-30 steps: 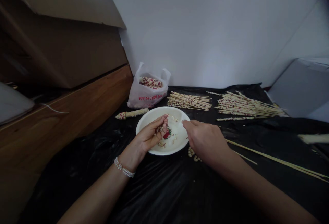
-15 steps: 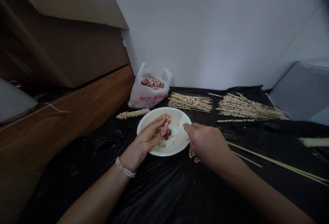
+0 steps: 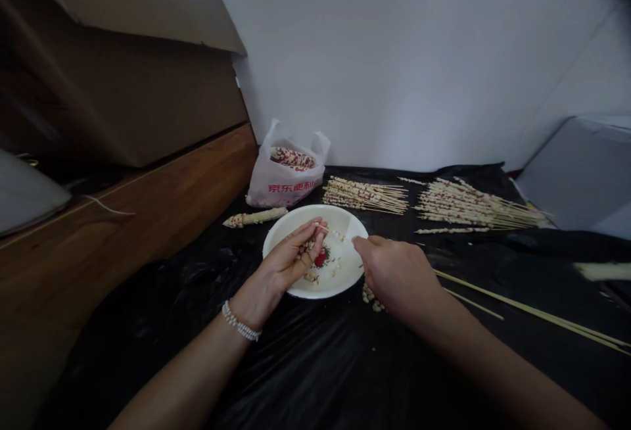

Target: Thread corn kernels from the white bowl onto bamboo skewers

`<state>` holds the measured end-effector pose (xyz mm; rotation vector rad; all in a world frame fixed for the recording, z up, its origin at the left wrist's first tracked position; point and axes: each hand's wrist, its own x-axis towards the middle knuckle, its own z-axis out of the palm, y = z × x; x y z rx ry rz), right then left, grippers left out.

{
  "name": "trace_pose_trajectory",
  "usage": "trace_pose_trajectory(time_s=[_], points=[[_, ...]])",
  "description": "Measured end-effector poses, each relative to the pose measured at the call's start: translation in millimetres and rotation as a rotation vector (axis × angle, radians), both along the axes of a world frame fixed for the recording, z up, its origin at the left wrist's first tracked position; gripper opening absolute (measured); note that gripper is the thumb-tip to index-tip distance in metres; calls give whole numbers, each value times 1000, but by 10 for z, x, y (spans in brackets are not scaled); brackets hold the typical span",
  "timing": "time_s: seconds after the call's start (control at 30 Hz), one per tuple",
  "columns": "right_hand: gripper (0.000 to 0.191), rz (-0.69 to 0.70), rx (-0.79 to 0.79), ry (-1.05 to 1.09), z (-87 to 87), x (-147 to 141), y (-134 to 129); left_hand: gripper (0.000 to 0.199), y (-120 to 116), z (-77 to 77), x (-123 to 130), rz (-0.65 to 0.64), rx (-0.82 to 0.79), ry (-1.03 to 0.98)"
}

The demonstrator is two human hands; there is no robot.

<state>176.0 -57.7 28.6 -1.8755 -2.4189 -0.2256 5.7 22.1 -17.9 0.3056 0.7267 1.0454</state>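
Over the left part of a white bowl [image 3: 345,279] my left hand [image 3: 293,256] is closed round corn kernels [image 3: 306,246], with the tip of a thin stick [image 3: 321,227] at its fingertips. My right hand [image 3: 392,265] is closed in a pinch at the bowl's right rim; what its fingers hold is too small to make out. Loose kernels and a red printed pattern show inside the bowl. More kernels [image 3: 372,298] lie beside the bowl, partly under my right hand.
A plastic bag [image 3: 286,190] with speckled cobs stands behind the bowl, a cob [image 3: 255,217] beside it. Kernel-threaded skewers [image 3: 365,194] and a larger pile [image 3: 463,205] lie behind right. Bare sticks [image 3: 532,312] extend right. A cardboard box [image 3: 177,88] stands left.
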Motion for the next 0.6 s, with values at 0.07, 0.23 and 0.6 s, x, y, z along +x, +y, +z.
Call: trace_pose_trajectory(time_s=[0.07, 0.23, 0.6], points=[[18, 4, -3, 1, 0, -1, -1, 23, 1, -8, -4, -1, -2, -4], [18, 8, -10, 2, -3, -2, -7, 22, -1, 11, 1, -9, -16, 10], [20, 41, 44, 23, -57, -25, -13, 17, -21, 24, -13, -82, -13, 11]])
